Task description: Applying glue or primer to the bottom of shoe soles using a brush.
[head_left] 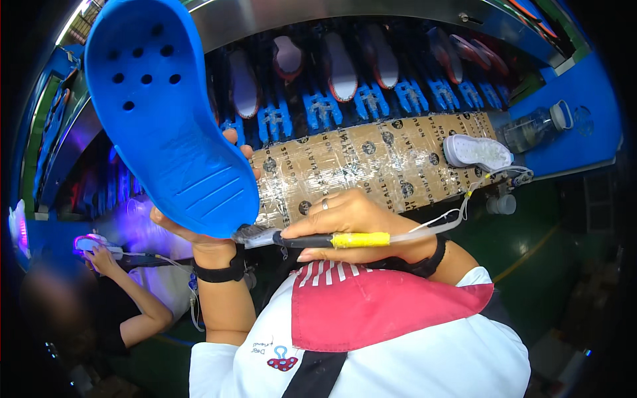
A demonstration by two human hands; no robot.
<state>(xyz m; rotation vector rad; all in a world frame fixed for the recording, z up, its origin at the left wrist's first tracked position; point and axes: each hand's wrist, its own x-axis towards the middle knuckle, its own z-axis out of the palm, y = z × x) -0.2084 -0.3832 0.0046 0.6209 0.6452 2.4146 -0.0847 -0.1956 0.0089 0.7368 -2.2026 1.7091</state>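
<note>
My left hand (199, 233) holds up a blue shoe sole (162, 109), gripping its heel end; the sole has several round holes near the toe and grooves at the heel. My right hand (345, 222) grips a brush tool (312, 240) with a black and yellow handle. The bristles touch the sole's lower edge. A thin clear tube (458, 215) runs from the tool's back end to the right.
A tape-wrapped cardboard work surface (371, 166) lies ahead, with a white sole (476, 151) and a clear bottle (534, 126) at its right. Behind it, blue racks (345, 99) carry several soles. Another person's hand (99, 255) works at the lower left.
</note>
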